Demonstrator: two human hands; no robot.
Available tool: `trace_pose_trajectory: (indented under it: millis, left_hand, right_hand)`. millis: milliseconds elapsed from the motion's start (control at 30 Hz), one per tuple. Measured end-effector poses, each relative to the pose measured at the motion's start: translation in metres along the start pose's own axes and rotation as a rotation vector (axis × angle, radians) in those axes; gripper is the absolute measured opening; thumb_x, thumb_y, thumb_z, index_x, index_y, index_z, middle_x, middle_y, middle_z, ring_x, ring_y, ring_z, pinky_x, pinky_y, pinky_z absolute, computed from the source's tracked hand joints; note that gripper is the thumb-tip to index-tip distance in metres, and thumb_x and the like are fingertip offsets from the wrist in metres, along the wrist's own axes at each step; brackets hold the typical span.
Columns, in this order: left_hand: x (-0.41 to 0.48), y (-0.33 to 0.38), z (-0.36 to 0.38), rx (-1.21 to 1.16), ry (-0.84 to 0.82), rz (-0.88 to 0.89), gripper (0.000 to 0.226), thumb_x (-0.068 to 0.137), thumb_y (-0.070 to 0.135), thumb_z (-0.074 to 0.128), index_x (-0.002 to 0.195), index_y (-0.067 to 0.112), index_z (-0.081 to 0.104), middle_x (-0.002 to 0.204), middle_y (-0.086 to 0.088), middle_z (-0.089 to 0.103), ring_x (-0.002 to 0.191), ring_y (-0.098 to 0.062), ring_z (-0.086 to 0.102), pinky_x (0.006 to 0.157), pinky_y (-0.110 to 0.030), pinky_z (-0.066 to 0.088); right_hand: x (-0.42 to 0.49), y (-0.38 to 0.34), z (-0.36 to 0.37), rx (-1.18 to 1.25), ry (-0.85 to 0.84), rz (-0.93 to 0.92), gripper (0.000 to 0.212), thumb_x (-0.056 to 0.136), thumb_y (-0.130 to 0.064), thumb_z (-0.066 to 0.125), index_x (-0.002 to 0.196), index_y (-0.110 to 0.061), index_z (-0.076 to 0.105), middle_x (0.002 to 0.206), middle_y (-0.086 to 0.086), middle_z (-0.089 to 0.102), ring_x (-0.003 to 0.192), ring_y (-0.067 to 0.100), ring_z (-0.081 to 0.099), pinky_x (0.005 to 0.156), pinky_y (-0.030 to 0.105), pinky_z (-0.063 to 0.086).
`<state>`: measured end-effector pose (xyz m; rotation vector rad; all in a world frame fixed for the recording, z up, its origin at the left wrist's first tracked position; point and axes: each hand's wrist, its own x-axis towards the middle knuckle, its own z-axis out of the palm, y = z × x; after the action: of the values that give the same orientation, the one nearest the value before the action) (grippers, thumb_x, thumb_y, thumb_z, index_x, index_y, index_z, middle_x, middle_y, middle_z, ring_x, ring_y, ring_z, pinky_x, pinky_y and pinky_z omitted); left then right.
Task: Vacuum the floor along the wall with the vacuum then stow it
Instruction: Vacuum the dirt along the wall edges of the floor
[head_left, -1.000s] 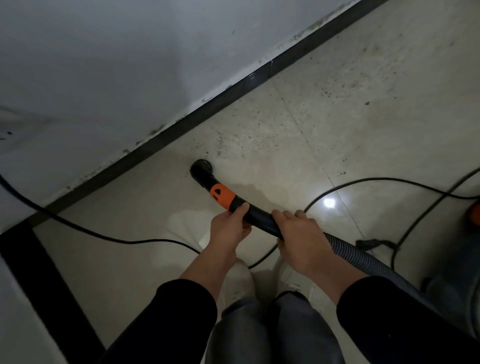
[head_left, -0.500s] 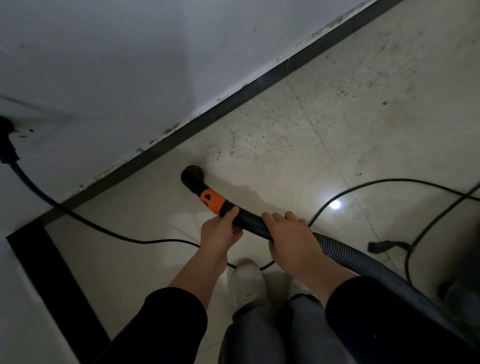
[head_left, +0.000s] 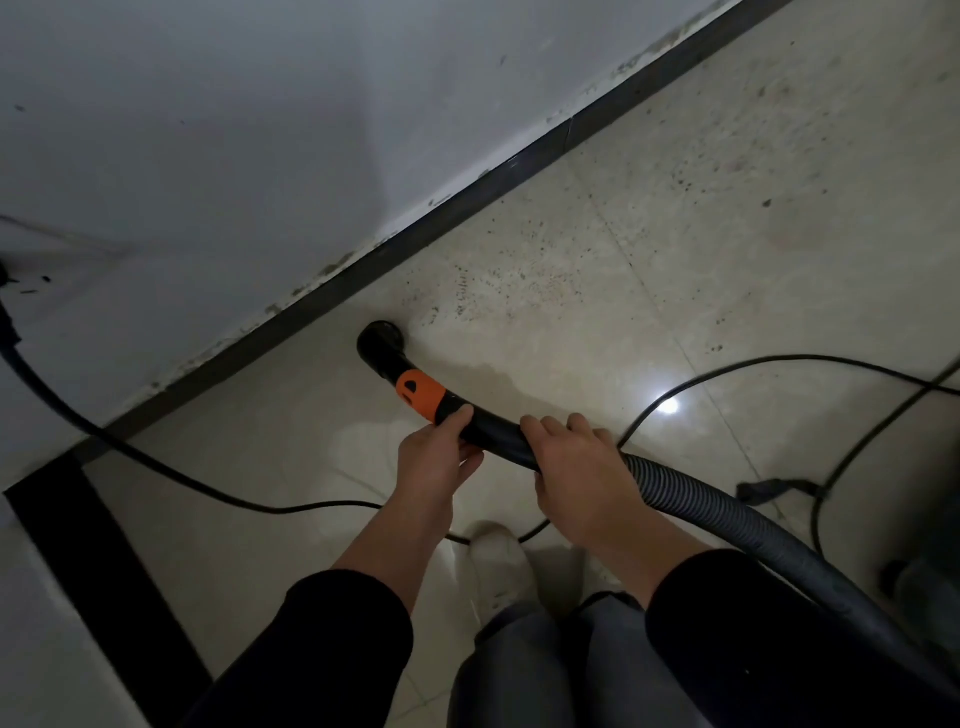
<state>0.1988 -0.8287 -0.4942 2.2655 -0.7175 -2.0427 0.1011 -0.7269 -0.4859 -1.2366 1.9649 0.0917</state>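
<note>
Wall (head_left: 208, 130): pale and plain, filling the upper left; its bottom edge is scuffed and chipped.
Floor (head_left: 753, 218): glossy beige tiles running from the wall to the right edge, with a bright spot of glare (head_left: 667, 407) right of the hands.
Skirting (head_left: 467, 195): a dark strip running diagonally between wall and floor, from lower left to upper right.
Sleeves: black, the left sleeve (head_left: 322, 649) and the right sleeve (head_left: 753, 649) pushed up to mid-forearm, with grey trousers (head_left: 545, 670) between them.
Vacuum hose (head_left: 727, 514): ribbed grey-black, rising from the lower right corner to the hands, where it joins a smooth black curved tube.
Cord (head_left: 311, 505): thin and black, lying on the floor from the left edge, passing under the arms and looping out to the right.
Right hand (head_left: 582, 478): clenched over the top of the tube, right where the ribbed hose begins.
Left hand (head_left: 431, 462): grasping the tube from below, thumb lying on top, just behind the orange collar.
Shoe (head_left: 498, 561): pale, on the floor beneath the hands.
Orange collar (head_left: 421, 395): ringing the tube between the left hand and the nozzle.
Nozzle (head_left: 382, 338): round black mouth facing down at the floor, just beside the skirting.
Specks (head_left: 493, 286): dark dirt scattered on the tile right of the nozzle.
</note>
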Motion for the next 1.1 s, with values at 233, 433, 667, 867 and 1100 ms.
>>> trace_pose_trajectory:
  millis: [233, 433, 667, 867, 1100]
  left_hand:
    - [0.006, 0.016, 0.015, 0.02, -0.02, 0.021, 0.014, 0.094, 0.018, 0.062, 0.103, 0.008, 0.061, 0.098, -0.009, 0.069, 0.091, -0.014, 0.066, 0.073, -0.022, 0.053]
    - [0.012, 0.025, 0.02, 0.019, -0.026, 0.041, 0.015, 0.093, 0.02, 0.063, 0.103, 0.009, 0.062, 0.101, -0.01, 0.07, 0.091, -0.015, 0.067, 0.074, -0.022, 0.054]
    - [0.017, 0.035, 0.03, 0.005, -0.029, 0.069, 0.006, 0.093, 0.018, 0.063, 0.092, 0.013, 0.061, 0.097, -0.009, 0.069, 0.091, -0.014, 0.067, 0.078, -0.024, 0.054]
    - [0.017, 0.037, 0.043, -0.006, -0.038, 0.074, 0.014, 0.093, 0.018, 0.063, 0.103, 0.008, 0.061, 0.099, -0.01, 0.07, 0.093, -0.015, 0.067, 0.083, -0.026, 0.054]
    - [0.013, 0.041, 0.06, 0.013, -0.078, 0.089, 0.02, 0.093, 0.019, 0.063, 0.107, 0.007, 0.062, 0.102, -0.011, 0.07, 0.094, -0.016, 0.067, 0.082, -0.025, 0.054]
  right_hand:
    - [0.007, 0.006, -0.011, 0.036, 0.047, 0.039, 0.042, 0.09, -0.011, 0.053, 0.13, -0.017, 0.042, 0.117, 0.002, 0.057, 0.108, 0.026, 0.049, 0.092, 0.04, 0.043]
    - [0.017, 0.008, -0.017, 0.028, 0.066, 0.042, 0.041, 0.09, -0.011, 0.052, 0.129, -0.017, 0.041, 0.119, 0.002, 0.056, 0.109, 0.026, 0.048, 0.091, 0.04, 0.041]
    - [0.027, 0.013, -0.025, 0.018, 0.083, 0.055, 0.043, 0.09, -0.012, 0.053, 0.131, -0.017, 0.039, 0.121, 0.002, 0.053, 0.11, 0.027, 0.046, 0.09, 0.041, 0.039]
    - [0.027, 0.02, -0.035, 0.017, 0.096, 0.07, 0.042, 0.089, -0.012, 0.053, 0.128, -0.017, 0.04, 0.119, 0.002, 0.052, 0.11, 0.027, 0.044, 0.088, 0.04, 0.036]
    - [0.021, 0.029, -0.044, 0.033, 0.118, 0.123, 0.042, 0.089, -0.011, 0.052, 0.128, -0.018, 0.039, 0.119, 0.001, 0.053, 0.11, 0.026, 0.044, 0.088, 0.041, 0.037]
